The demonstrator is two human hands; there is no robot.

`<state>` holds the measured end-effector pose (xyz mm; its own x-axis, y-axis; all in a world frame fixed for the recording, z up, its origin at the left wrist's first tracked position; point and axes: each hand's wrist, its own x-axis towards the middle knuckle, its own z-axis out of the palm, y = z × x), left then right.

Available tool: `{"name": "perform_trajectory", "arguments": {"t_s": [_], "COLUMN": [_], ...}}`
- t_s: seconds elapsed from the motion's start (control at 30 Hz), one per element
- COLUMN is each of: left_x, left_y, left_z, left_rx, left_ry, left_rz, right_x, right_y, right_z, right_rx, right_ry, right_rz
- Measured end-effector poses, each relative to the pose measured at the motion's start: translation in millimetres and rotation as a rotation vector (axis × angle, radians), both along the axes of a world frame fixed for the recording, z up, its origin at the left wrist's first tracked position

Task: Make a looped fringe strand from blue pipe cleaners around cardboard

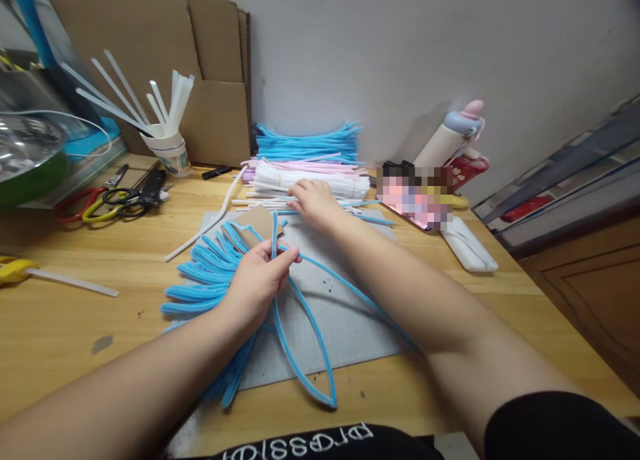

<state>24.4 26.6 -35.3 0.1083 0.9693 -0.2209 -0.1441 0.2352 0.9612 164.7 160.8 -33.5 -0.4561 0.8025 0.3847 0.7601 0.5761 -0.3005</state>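
One blue fuzzy stem (327, 399) is pinched in the left hand (256, 278), its loop hanging toward five o'clock; a firm pinch at the crossing should stop it springing open. At one o'clock the right hand (316, 203), its hold impossible to tell, reaches beside the white bundle (330, 185). Swinging room lies at four o'clock, over the grey mat (345, 333).

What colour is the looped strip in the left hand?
The looped strip is light blue; head view.
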Motion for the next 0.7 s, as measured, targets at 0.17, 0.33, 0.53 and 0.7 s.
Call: {"name": "perform_trajectory", "arguments": {"t_s": [0.17,0.33,0.53,0.7], "left_x": [-0.5,2.7,-1.2,-2.5], "left_y": [0.8,-2.6,-14.4,-26.8], "left_z": [0.2,1.1,20.3,31.6], "left_rx": [0.026,0.041,0.292,0.412], "left_ry": [-0.007,-0.023,0.103,0.302], "left_rz": [0.033,0.047,0.034,-0.155], "right_x": [-3.2,10.4,24.3,22.1], "right_y": [-57.8,-117.1,-137.0,-156.2], "right_z": [6.3,18.6,25.5,37.4], "right_rx": [-0.618,-0.926,-0.845,-0.816], "right_ry": [0.455,0.705,0.954,1.138], "right_rz": [0.018,0.080,-0.035,0.014]}}
